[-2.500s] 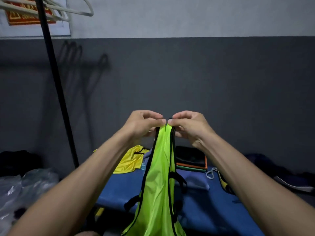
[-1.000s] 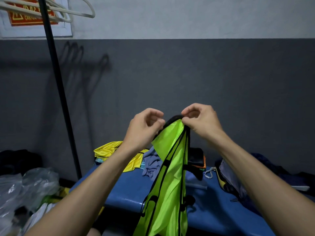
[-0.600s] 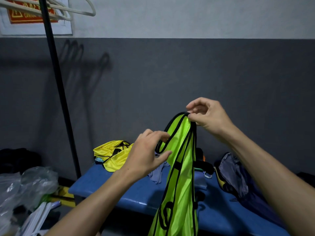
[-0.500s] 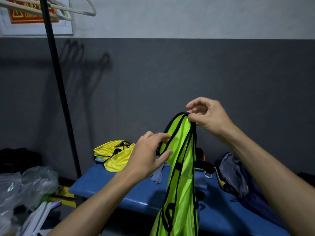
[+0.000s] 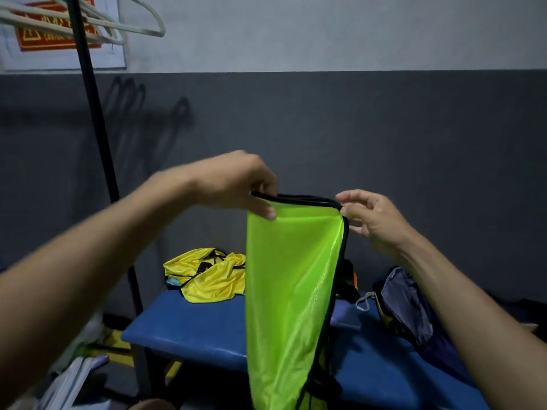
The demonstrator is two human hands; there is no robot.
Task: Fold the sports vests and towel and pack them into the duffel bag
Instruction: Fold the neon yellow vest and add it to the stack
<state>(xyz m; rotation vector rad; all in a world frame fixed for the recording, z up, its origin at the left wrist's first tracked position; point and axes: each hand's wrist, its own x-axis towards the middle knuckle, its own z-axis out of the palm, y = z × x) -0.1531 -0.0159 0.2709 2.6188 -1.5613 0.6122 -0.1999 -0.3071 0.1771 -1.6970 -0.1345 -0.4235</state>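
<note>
We face a wall painted in two bands, pale grey above and dark charcoal below, meeting in a straight line. A black pole rises at left, with pale hangers at its top casting looped shadows on the dark paint. Behind them hangs a white-framed red sign. Below us stands a blue padded bench. The light is dim.

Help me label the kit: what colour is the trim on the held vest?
Black trim on the lime-green vest, seen in the head view.
</note>
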